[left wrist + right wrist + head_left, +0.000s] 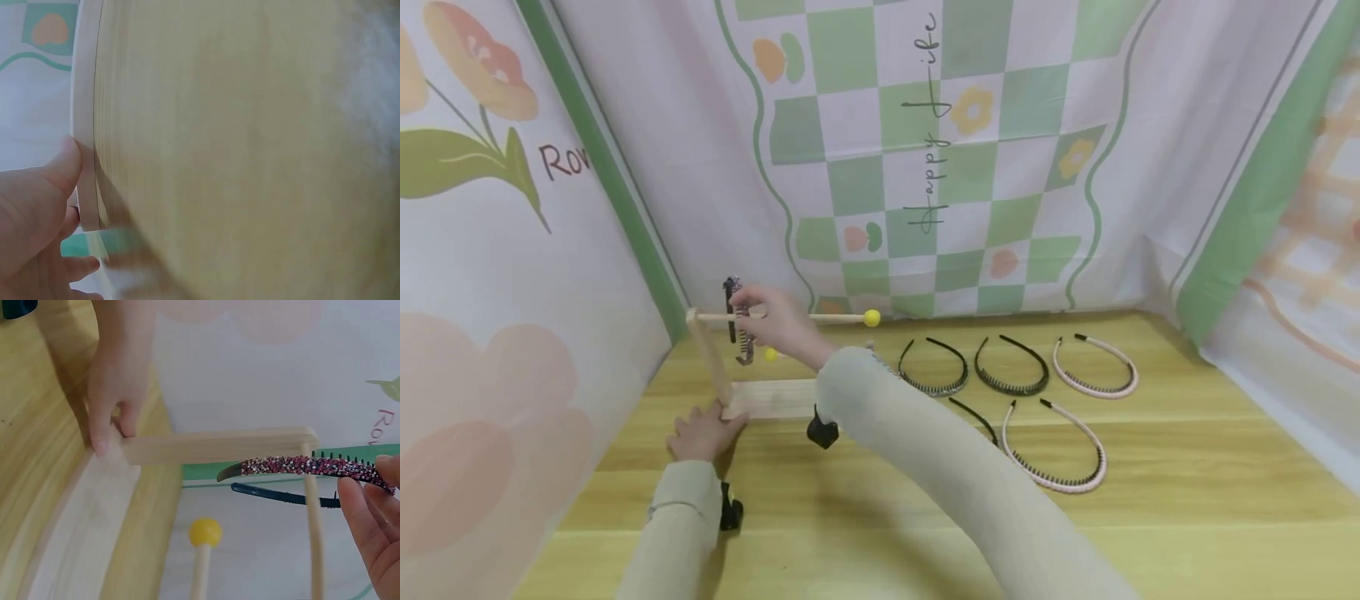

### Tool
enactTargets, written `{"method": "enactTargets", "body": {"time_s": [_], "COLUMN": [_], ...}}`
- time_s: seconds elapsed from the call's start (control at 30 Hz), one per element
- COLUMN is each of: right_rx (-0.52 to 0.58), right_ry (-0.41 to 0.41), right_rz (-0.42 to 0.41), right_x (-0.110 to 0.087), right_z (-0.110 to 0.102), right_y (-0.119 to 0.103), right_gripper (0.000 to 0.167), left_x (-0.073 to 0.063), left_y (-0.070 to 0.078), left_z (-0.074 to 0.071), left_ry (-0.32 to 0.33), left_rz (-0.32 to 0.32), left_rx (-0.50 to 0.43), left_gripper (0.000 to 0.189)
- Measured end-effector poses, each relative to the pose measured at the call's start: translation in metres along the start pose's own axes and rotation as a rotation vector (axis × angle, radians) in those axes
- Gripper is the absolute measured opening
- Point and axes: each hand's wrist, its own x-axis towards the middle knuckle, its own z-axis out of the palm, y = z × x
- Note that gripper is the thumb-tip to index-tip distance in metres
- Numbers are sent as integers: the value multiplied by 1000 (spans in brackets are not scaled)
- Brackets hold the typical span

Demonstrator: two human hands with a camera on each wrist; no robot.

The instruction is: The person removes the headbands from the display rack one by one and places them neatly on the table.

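A wooden stand has a flat base [775, 400], an upright post [709, 358] and a long rod [842, 318] tipped with a yellow ball [872, 317]. My left hand [703, 432] pinches the base's near left corner between thumb and fingers. Up on the rod, close to the post, my right hand [782, 325] pinches a headband [275, 465] covered in pink, white and dark beads, with small teeth inside. The rod passes through its loop. Behind it, nearer the post, a plain black headband [275, 494] hangs on the same rod. A lower yellow ball [205, 532] tops another rod.
To the right on the wooden table [1187, 467] lie several toothed headbands: a greyish one [943, 390], a black one [1013, 389], and pink ones [1097, 392] behind and in front. The right sleeve [917, 433] partly covers another black headband [977, 417]. Printed curtains [895, 167] enclose the table.
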Motion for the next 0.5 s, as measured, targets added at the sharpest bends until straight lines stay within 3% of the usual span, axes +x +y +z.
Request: {"method": "enactTargets", "body": {"time_s": [0.5], "right_rx": [33], "right_ry": [11], "right_rz": [-36], "right_x": [-24], "right_z": [-40], "right_y": [-6], "right_gripper": [31], "left_x": [2], "left_y": [-2], "left_z": [2], "left_ry": [3], "left_rz": [-2], "left_rx": [3], "left_gripper": [72]}}
